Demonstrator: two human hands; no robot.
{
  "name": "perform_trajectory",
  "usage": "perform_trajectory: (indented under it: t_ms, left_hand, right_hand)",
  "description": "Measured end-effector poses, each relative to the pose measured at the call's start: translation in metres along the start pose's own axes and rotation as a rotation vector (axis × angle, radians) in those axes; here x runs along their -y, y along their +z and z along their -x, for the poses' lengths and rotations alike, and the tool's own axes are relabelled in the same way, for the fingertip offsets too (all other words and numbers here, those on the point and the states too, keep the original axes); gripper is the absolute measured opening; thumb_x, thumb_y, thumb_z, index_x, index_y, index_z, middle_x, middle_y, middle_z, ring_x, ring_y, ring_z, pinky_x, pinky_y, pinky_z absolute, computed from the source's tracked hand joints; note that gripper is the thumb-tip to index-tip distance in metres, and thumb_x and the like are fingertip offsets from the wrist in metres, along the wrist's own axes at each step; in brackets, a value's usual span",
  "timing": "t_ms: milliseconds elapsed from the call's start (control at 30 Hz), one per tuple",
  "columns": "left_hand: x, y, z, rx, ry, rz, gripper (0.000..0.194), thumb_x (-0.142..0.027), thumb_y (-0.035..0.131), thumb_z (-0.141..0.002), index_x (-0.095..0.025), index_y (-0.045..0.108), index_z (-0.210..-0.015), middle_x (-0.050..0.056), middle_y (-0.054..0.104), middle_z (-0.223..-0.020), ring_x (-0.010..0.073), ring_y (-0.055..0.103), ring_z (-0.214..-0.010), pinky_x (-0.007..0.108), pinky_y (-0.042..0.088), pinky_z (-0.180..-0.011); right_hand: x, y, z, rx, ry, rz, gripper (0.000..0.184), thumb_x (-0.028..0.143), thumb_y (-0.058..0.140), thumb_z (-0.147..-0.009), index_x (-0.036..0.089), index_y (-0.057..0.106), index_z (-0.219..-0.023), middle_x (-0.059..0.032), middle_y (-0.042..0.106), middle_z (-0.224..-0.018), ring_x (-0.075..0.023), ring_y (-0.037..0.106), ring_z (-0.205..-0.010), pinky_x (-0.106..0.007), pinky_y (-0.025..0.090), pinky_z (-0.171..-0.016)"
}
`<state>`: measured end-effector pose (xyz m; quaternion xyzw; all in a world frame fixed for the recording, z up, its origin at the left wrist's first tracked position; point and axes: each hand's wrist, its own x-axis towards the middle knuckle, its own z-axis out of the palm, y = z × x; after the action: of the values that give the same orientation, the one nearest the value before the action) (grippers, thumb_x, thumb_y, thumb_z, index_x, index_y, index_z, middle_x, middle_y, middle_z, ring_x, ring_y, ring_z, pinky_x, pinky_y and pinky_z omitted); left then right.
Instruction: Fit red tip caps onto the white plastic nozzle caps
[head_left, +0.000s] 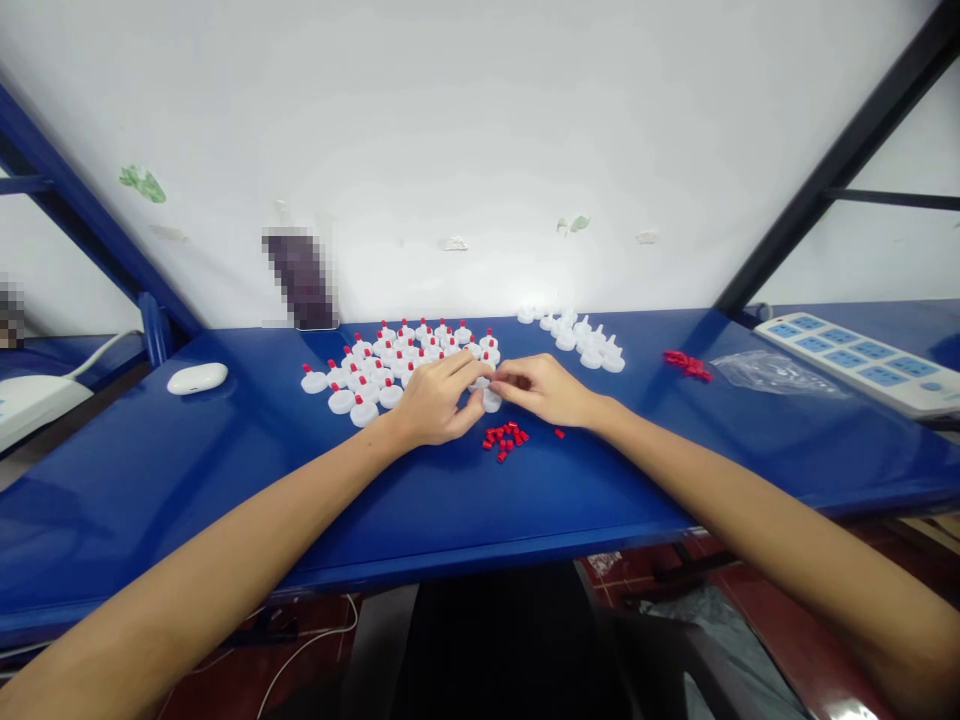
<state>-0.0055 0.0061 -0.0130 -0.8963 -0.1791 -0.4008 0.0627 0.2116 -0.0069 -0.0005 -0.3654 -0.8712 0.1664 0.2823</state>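
Near the middle of the table my hands meet over a white nozzle cap (491, 401), which shows partly between them. My left hand (439, 400) has its fingers curled round the cap from the left. The fingertips of my right hand (546, 388) are pinched together at the top of the same cap; whatever they hold is hidden. Just in front lies a small pile of red tip caps (504, 438), with one loose red tip cap (559, 434) to its right. Behind and left of my left hand stand several white nozzle caps with red tips (364, 411).
White nozzle caps without red tips (591, 356) stand at the back right. Further right are more red tip caps (688, 366), a clear plastic bag (776, 371) and a power strip (862, 360). A white earbud case (197, 379) lies left; a phone (301, 280) leans against the wall.
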Motion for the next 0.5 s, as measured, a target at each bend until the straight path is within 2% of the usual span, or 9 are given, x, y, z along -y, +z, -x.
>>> perform_trajectory:
  t_ms: [100, 200, 333, 433, 500]
  left_hand:
    - [0.001, 0.0, -0.001, -0.038, -0.02, -0.012, 0.018, -0.016, 0.043, -0.09, -0.015, 0.06, -0.096, 0.004, 0.06, -0.08, 0.0145, 0.054, -0.067, 0.027, 0.045, -0.061]
    - [0.0, 0.001, -0.002, 0.001, 0.033, -0.053, 0.019, -0.014, 0.044, -0.091, -0.016, 0.061, -0.097, 0.005, 0.061, -0.084, 0.0146, 0.054, -0.069, 0.027, 0.045, -0.063]
    - [0.0, 0.004, -0.004, 0.145, 0.153, -0.108, 0.02, -0.014, 0.045, -0.091, -0.016, 0.063, -0.101, 0.007, 0.063, -0.091, 0.0166, 0.057, -0.077, 0.029, 0.046, -0.068]
    - [0.003, 0.003, -0.003, 0.178, 0.134, -0.135, 0.022, -0.009, 0.045, -0.088, -0.016, 0.063, -0.1, 0.006, 0.064, -0.087, 0.0168, 0.058, -0.077, 0.029, 0.047, -0.069]
    - [0.008, 0.0, -0.002, 0.192, 0.131, -0.159, 0.025, -0.007, 0.045, -0.085, -0.016, 0.062, -0.1, 0.005, 0.065, -0.088, 0.0168, 0.059, -0.079, 0.029, 0.047, -0.07]
  right_hand:
    - [0.003, -0.003, 0.0, 0.006, -0.014, -0.001, 0.038, 0.046, 0.043, -0.1, 0.017, 0.066, -0.089, 0.0017, 0.06, -0.069, -0.0115, 0.05, -0.061, -0.025, 0.034, -0.063]
    - [0.0, -0.011, -0.002, -0.103, 0.044, 0.074, 0.044, 0.045, 0.037, -0.101, 0.016, 0.065, -0.083, 0.0012, 0.06, -0.066, -0.0124, 0.051, -0.061, -0.026, 0.035, -0.067]
    - [-0.016, -0.025, -0.004, -0.212, 0.334, 0.252, 0.04, 0.043, 0.043, -0.096, 0.016, 0.07, -0.082, -0.003, 0.066, -0.069, -0.0168, 0.057, -0.067, -0.028, 0.037, -0.068]
    - [-0.032, -0.037, -0.002, -0.246, 0.553, 0.414, 0.033, 0.036, 0.047, -0.091, 0.016, 0.073, -0.09, -0.0088, 0.072, -0.078, -0.0228, 0.064, -0.078, -0.03, 0.04, -0.071]
    - [-0.042, -0.045, 0.001, -0.251, 0.631, 0.463, 0.033, 0.035, 0.048, -0.09, 0.016, 0.075, -0.096, -0.0112, 0.074, -0.082, -0.0264, 0.066, -0.084, -0.031, 0.042, -0.073]
